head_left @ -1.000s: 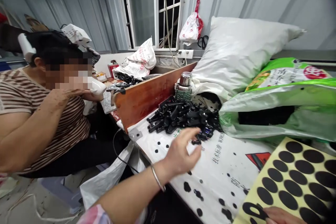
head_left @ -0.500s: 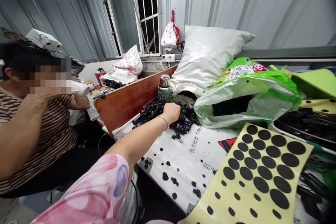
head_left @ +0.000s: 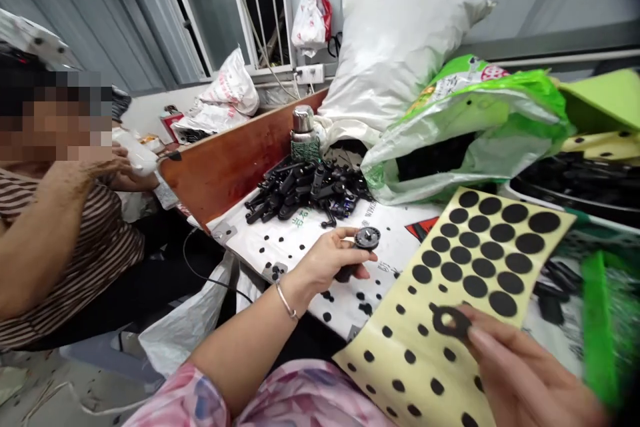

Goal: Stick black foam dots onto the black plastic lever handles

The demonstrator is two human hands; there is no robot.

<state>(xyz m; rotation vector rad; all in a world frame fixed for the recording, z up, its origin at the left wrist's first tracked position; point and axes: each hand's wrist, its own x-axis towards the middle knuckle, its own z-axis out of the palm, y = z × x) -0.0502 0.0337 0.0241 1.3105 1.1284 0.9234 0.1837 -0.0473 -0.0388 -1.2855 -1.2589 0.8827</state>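
My left hand [head_left: 325, 257] is closed around a black plastic part with a round, ribbed disc end [head_left: 367, 238], which faces up above the fingers. Between thumb and fingers my right hand [head_left: 530, 370] pinches a black ring-shaped sticker [head_left: 461, 329] with a hole in its middle. Below the ring lies a pale yellow sticker sheet [head_left: 383, 373], carrying rows of black discs and smaller black dots. Beyond my left hand, black plastic parts [head_left: 300, 190] lie heaped on the white, printed table cover [head_left: 267, 247].
A metal-capped flask [head_left: 303, 121] stands behind the heap beside a brown wooden board [head_left: 200, 190]. A green-and-white bag [head_left: 425, 183] and a large white sack [head_left: 395, 53] are at the back. On the left, a person [head_left: 65, 213] in stripes holds a white cup [head_left: 140, 153].
My left hand has drawn back from the heap toward me with a black part in it. My right hand has come into view with the ring-shaped sticker. The view has tilted downward.
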